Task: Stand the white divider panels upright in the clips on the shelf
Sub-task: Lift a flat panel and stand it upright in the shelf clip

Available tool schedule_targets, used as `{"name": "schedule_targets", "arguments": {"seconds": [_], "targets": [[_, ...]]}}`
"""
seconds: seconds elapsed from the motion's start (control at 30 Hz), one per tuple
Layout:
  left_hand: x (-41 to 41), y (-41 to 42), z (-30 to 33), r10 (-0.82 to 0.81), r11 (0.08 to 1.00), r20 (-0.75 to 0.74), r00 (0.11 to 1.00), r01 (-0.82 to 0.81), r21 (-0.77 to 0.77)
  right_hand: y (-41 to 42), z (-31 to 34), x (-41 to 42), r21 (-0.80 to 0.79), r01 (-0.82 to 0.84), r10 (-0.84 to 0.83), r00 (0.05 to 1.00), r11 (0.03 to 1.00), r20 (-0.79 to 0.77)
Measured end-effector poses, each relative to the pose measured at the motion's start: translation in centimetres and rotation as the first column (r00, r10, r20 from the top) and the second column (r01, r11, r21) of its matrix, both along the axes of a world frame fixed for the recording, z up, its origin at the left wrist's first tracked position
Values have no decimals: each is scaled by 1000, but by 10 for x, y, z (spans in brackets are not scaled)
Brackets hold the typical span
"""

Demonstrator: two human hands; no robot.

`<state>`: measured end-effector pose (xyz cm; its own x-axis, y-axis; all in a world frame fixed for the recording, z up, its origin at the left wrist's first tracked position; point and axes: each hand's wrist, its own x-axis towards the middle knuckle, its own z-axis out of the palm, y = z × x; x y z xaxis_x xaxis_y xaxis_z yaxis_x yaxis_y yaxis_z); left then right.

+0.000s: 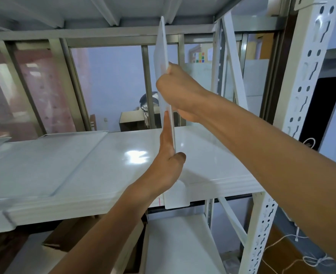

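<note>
Both hands grip one upright white divider panel [161, 56]: right hand [180, 91] clenched at twelve o'clock, left hand [168, 155] pinching it below; no legible writing.

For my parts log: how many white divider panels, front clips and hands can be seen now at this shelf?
White divider panel: 1, upright, held by both hands
Front clip: 1, on the shelf edge
Hands: 2, left hand and right hand
Total: 4
</note>
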<state>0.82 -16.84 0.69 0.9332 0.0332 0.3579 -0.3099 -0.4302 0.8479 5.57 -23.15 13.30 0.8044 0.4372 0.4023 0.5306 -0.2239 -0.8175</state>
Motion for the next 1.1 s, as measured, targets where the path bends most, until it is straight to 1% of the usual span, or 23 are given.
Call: {"name": "schedule_targets", "arguments": {"seconds": [0.1, 0.17, 0.23, 0.33, 0.43, 0.53, 0.67, 0.77, 0.87, 1.03, 1.1], "targets": [[3, 5, -13, -30, 999, 14, 999, 29, 40, 1, -13, 0, -33, -19, 19, 1000, 999, -3], [2, 6, -22, -54, 996, 44, 998, 50, 78, -2, -23, 1, -4, -37, 37, 999, 999, -5], [4, 7, -24, -66, 993, 40, 997, 61, 97, -8, -27, 4, 48, -55, 56, 998, 997, -1], [3, 7, -21, -65, 993, 31, 997, 61, 100, -9, -26, 6, 30, -53, 52, 998, 998, 33], [3, 6, -21, -42, 995, 22, 999, 39, 96, -8, -25, 3, 24, -50, 50, 998, 998, 25], [1, 4, -23, 21, 995, 27, 999, -24, 94, -11, -24, 2, 50, -71, 70, 998, 996, 5], [-11, 5, -24, 48, 988, 33, 998, -53, 146, -19, -31, 2, 99, -91, 94, 995, 991, -23], [-26, 18, -17, 35, 977, 52, 998, -45, 209, -24, -36, -6, 176, -47, 52, 998, 983, -24], [-46, 48, -3, 69, 963, 103, 992, -93, 254, -25, -35, -22, 263, 30, -31, 1000, 964, -2], [-90, 123, 27, 133, 924, 189, 973, -190, 331, -12, -27, -59, 343, 124, -153, 987, 931, 58], [-109, 157, 37, 153, 917, 203, 967, -216, 337, -2, -26, -74, 388, 198, -242, 968, 900, 66]]}}
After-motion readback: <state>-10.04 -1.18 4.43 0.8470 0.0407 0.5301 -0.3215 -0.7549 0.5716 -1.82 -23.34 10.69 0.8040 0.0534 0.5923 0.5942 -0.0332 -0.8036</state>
